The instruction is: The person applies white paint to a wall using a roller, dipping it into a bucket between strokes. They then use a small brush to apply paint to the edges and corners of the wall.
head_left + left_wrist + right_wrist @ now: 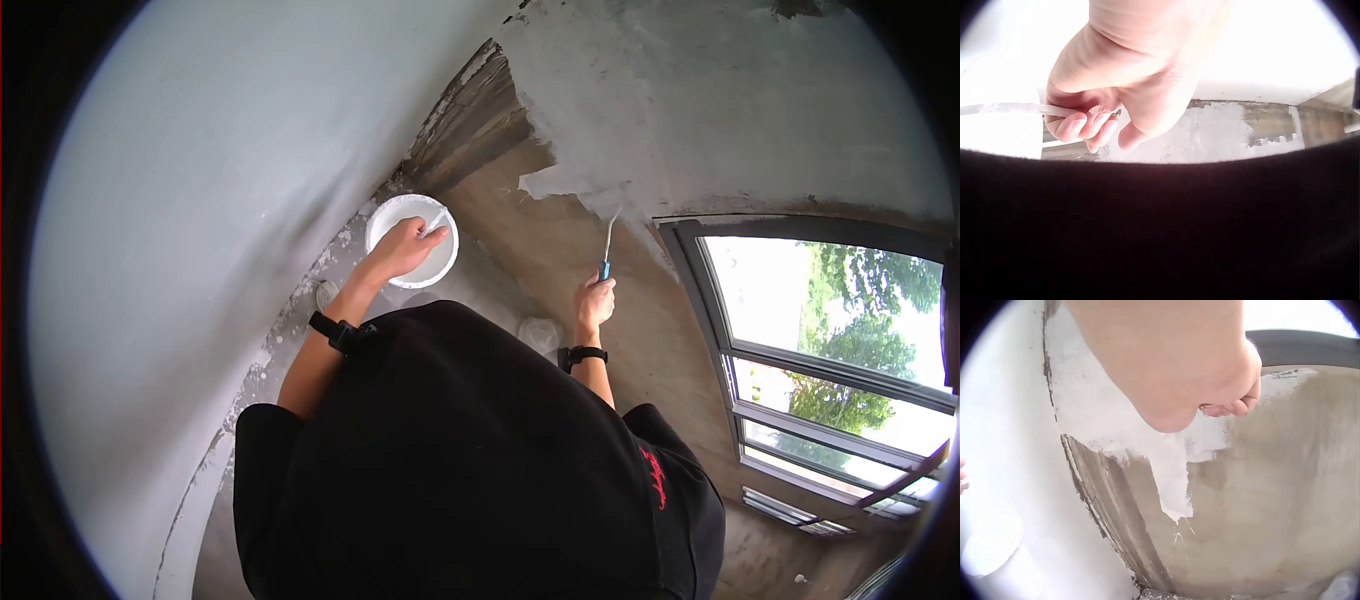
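Against the corner of a half-plastered room, a white bucket [412, 240] is seen on the floor, just beside the grey skimmed wall [200, 250]. The left hand [402, 248] is held over the bucket's mouth, its fingers [1082, 125] curled round a thin, white-coated handle [1010, 109]; what tool this belongs to cannot be told. The right hand [594, 303] is raised to the bare brown wall [640, 330] beside the window frame [700, 300], closed round the blue grip of a putty knife [606, 250], whose blade is laid at the lower edge of the fresh white plaster [1172, 462]. In the right wrist view only curled fingertips [1235, 407] are shown. Black straps are worn on both wrists. Red lettering [655, 478] is noted on the black garment's right sleeve; it cannot be read. No other label or brand is legible.
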Action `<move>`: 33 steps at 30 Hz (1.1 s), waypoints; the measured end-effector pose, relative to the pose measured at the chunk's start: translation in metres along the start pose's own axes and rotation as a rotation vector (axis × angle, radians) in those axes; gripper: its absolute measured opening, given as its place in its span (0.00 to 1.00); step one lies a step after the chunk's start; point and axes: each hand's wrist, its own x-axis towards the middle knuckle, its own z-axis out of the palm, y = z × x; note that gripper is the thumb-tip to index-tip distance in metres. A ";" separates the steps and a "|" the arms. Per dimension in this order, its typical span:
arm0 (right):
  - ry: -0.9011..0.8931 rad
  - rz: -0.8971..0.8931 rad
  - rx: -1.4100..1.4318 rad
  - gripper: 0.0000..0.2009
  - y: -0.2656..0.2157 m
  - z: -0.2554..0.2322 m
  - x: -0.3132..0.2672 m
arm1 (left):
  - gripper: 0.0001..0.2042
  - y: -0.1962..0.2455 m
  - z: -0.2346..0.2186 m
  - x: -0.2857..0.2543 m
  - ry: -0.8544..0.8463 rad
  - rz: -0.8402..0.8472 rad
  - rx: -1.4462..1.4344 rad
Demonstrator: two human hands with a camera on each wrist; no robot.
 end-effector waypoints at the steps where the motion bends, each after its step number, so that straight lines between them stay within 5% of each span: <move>1: 0.001 0.013 0.005 0.20 0.003 0.001 -0.002 | 0.25 -0.002 0.000 0.000 -0.001 -0.001 -0.011; 12: -0.096 -0.104 0.097 0.21 -0.064 0.027 0.010 | 0.26 -0.018 -0.016 -0.019 0.096 -0.056 -0.109; 21: -0.129 -0.264 0.253 0.24 -0.208 0.034 0.024 | 0.25 -0.028 -0.030 -0.034 0.357 -0.040 -0.145; 28: -0.297 -0.173 0.499 0.28 -0.319 0.003 0.020 | 0.24 -0.036 -0.025 -0.033 0.417 -0.014 -0.198; 33: -0.344 -0.114 0.560 0.28 -0.313 0.011 0.010 | 0.25 -0.037 -0.025 -0.029 0.423 -0.029 -0.202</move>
